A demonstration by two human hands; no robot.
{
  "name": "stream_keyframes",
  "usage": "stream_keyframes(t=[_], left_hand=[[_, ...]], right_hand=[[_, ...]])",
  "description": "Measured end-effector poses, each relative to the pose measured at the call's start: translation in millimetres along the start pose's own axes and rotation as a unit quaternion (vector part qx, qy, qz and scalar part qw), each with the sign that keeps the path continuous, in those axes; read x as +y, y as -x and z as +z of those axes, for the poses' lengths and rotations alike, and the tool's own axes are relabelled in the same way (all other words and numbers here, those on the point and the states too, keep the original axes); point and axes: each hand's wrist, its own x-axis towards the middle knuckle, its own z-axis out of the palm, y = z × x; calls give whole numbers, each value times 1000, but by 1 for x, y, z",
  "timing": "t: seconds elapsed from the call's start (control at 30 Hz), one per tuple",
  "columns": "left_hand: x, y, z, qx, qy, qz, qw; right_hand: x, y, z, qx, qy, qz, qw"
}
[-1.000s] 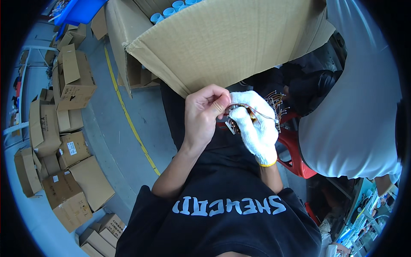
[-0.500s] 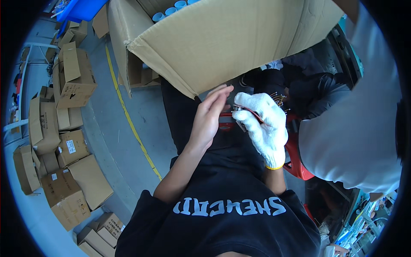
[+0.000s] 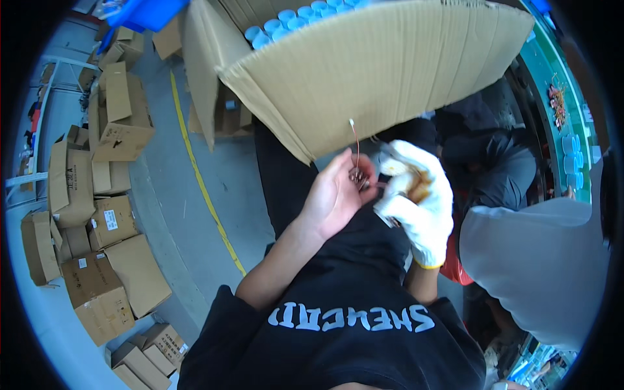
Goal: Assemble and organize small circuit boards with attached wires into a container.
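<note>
Reddish wire [image 3: 356, 140], bare left hand [image 3: 333, 196] curled, fingers [image 3: 368, 169] clamped on it, gloved right hand [image 3: 426, 211] half-curled, grip unclear

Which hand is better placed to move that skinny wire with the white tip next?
Probably the left hand: the thin wire rises from its bare grasp. The right hand is close beside it, gloved and blurred.

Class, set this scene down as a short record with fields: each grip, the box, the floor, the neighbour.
Left grip: bare, holding a small part with a thin wire
Right grip: white-gloved, beside the left; contents blurred
Box: cardboard, open, light-blue cups inside
Floor: yellow line, cartons at left
Neighbour: pale top, at right
</note>
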Motion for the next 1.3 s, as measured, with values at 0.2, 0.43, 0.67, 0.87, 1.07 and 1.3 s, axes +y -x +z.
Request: stream_keyframes(t=[0.2, 0.43, 0.67, 0.87, 1.07, 1.3], left_hand=[[86, 65, 95, -128, -336, 65, 931], [269, -6, 287, -91, -608, 428, 662], [304, -168, 323, 151, -711, 333, 601], [329, -159, 299, 122, -924, 345, 111], [124, 2, 233, -124, -804, 423, 399], [0, 11, 105, 3, -758, 260, 598]], right_hand=[[31, 16, -39, 202, -283, 27, 937], [109, 26, -55, 137, -602, 205, 759], [97, 28, -31, 142, -587, 222, 765], [70, 18, -30, 88, -486, 149, 857], [33, 5, -31, 143, -269, 56, 951], [21, 14, -37, 82, -219, 47, 971]])
